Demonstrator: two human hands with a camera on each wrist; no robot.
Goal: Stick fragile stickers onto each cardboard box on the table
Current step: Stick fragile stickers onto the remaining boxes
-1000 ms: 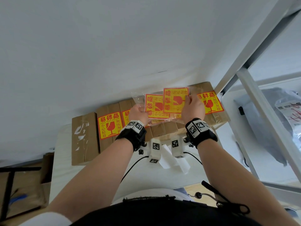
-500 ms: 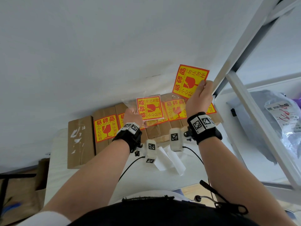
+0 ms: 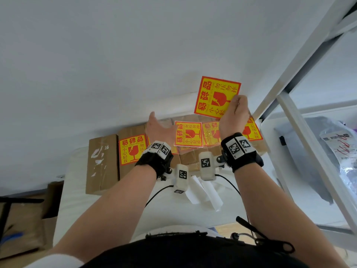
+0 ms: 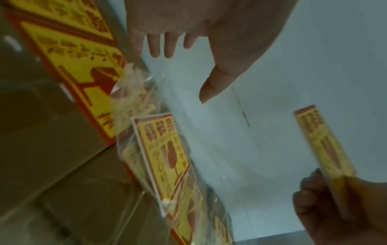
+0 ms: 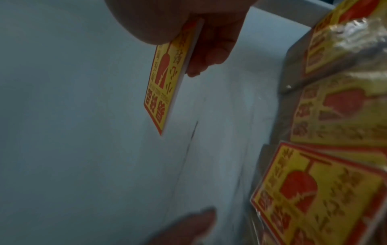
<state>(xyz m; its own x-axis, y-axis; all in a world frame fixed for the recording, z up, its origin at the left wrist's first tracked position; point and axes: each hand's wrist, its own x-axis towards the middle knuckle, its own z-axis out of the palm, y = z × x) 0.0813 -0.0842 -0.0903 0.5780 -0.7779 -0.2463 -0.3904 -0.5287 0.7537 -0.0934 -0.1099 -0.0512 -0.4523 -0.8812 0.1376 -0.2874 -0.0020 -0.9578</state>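
1. Pinched between thumb and fingers, the sticker [image 3: 217,97] sat in the right hand [image 3: 232,116], held up above the boxes [image 3: 102,161].
2. The left hand [image 3: 157,128] was spread wide and held nothing.
3. The sticker bag [image 3: 188,135] lay on the boxes (loose, so it could slide off).
4. The bare box on the far left looked like the one needing a sticker.
5. Peeling with one corner pinched could curl the sticker, so it might go on crooked.

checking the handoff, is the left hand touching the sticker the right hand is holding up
Apart. The head view shows the left hand open, with bare wall between it and the raised sticker pinched by the right hand.
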